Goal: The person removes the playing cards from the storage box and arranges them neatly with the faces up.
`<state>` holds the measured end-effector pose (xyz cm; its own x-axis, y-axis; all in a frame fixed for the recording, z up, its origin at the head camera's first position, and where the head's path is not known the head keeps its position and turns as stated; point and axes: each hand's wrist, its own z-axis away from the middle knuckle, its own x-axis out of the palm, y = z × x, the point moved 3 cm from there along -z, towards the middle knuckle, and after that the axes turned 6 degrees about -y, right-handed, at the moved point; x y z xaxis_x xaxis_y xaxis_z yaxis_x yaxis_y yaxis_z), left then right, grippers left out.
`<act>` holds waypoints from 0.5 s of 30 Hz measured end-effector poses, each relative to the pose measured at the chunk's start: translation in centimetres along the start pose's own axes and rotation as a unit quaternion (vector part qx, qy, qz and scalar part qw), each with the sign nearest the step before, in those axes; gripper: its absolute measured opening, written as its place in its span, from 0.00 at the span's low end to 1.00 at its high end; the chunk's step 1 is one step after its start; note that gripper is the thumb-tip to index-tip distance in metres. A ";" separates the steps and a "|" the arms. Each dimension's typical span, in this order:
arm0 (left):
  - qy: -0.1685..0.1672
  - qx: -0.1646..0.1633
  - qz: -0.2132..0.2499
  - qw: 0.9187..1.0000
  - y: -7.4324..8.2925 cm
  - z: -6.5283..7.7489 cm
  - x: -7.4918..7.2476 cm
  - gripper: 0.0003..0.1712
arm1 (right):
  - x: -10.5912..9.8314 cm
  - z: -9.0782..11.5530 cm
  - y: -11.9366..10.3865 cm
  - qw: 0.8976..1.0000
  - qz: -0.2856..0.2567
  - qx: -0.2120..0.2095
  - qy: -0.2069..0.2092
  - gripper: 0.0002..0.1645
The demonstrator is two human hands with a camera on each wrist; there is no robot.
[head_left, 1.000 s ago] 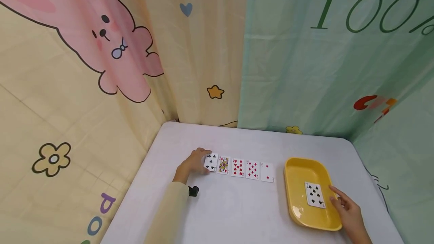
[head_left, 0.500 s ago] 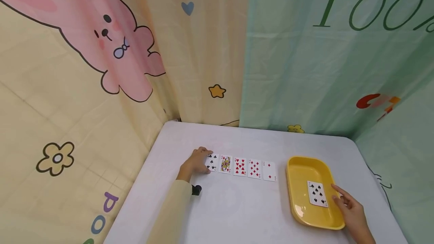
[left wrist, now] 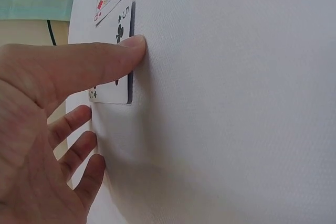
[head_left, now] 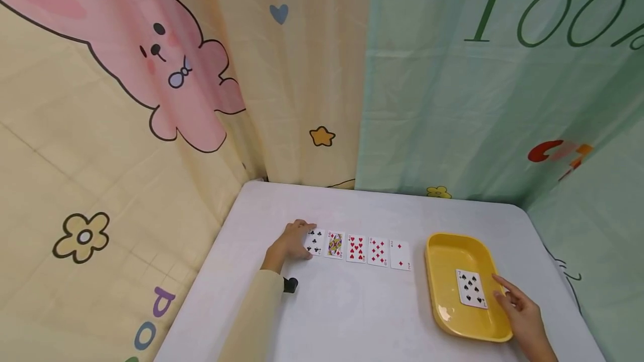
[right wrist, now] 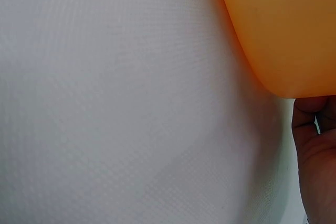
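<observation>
My left hand holds a five of clubs on the white table, thumb at its near edge and a finger at its far edge. In the left wrist view the thumb lies across this card and the other fingers spread behind it. To its right, in one row, lie a queen of diamonds, a hearts card, a diamonds card and a two of diamonds. My right hand grips the right rim of a yellow tray, with a seven of spades inside.
A small black object sits beside the left forearm, partly hidden by the sleeve. Curtains with printed figures hang behind and beside the white table. The tray stands right of the card row.
</observation>
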<state>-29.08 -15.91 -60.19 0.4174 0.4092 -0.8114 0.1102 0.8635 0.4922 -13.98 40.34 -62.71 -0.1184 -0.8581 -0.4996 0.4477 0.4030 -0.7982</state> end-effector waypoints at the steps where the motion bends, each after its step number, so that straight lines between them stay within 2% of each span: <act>1: 0.000 -0.001 0.000 1.000 0.0 0.0 0.0 0.54 | 0.0 0.0 0.0 1.000 0.000 -0.002 0.000 0.32; 15: 0.004 0.001 0.018 1.000 -0.6 -0.1 0.4 0.58 | 0.0 0.3 -0.3 1.000 0.003 -0.005 -0.007 0.32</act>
<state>-29.02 -16.18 -60.85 0.4142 0.4421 -0.7956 0.0962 0.8479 0.5213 -13.82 40.13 -62.34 -0.1028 -0.8599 -0.5000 0.4389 0.4119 -0.7986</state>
